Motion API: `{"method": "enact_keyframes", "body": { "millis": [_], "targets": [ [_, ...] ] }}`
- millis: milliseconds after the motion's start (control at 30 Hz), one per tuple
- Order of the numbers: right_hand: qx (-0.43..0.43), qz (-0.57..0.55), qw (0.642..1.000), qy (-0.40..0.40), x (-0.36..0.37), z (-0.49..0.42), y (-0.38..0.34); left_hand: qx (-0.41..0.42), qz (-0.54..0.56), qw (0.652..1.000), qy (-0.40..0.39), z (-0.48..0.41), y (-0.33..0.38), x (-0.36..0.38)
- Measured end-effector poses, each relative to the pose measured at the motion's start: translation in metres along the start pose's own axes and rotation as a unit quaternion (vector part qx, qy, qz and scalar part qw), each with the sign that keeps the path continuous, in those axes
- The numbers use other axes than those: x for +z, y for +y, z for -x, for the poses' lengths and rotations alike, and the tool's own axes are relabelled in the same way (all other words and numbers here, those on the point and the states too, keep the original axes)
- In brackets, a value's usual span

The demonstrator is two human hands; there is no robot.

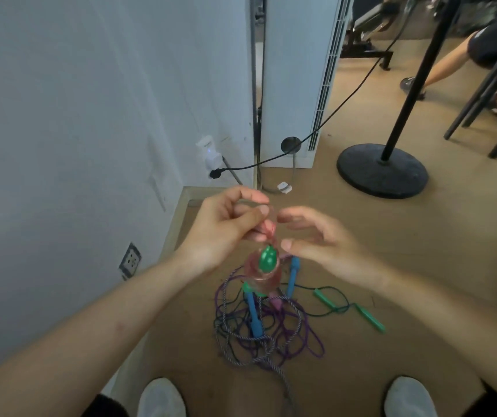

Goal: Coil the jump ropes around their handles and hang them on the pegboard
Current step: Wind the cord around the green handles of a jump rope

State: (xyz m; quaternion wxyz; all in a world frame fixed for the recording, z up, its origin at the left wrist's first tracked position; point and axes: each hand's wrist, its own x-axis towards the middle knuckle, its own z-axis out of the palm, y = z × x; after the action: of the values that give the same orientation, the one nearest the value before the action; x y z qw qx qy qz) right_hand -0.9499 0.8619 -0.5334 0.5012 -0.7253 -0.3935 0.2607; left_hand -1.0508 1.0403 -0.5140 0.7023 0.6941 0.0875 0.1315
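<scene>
With the left hand (226,227), pinching the pink rope (268,228) right above its dangling green-capped handle (267,260); holding the right hand (316,239) open, fingers relaxed, just beside; hovering over tangled jump ropes (259,326) on the floor (391,251) beneath.

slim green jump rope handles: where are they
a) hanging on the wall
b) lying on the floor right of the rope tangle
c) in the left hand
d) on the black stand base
b: both slim green jump rope handles lie flat on the wooden floor, just right of the rope tangle.
</scene>
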Motion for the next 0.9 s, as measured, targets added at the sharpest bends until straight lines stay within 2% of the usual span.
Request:
{"method": "enact_keyframes", "body": {
  "millis": [167, 367, 500, 667, 900],
  "targets": [
    [-0.002, -0.064, 0.997, 0.043, 0.008, -0.007, -0.002, -0.001, -0.012, 1.0, 0.003, 0.003, 0.003, 0.003],
    [-0.033, -0.082, 0.993, 0.074, 0.016, -0.021, -0.021, 0.028, -0.014, 0.997, 0.07, 0.011, 0.023, -0.002],
    [-0.044, -0.15, 0.984, 0.088, 0.018, -0.036, -0.042, 0.049, -0.03, 0.991, 0.122, 0.016, 0.049, -0.012],
    [-0.062, -0.24, 0.966, 0.072, 0.024, -0.053, -0.088, 0.069, -0.062, 0.976, 0.199, 0.037, 0.096, -0.022],
    [-0.165, -0.255, 0.953, 0.013, 0.03, -0.063, -0.185, 0.113, -0.188, 0.945, 0.242, 0.08, 0.18, -0.038]
  ]
}}
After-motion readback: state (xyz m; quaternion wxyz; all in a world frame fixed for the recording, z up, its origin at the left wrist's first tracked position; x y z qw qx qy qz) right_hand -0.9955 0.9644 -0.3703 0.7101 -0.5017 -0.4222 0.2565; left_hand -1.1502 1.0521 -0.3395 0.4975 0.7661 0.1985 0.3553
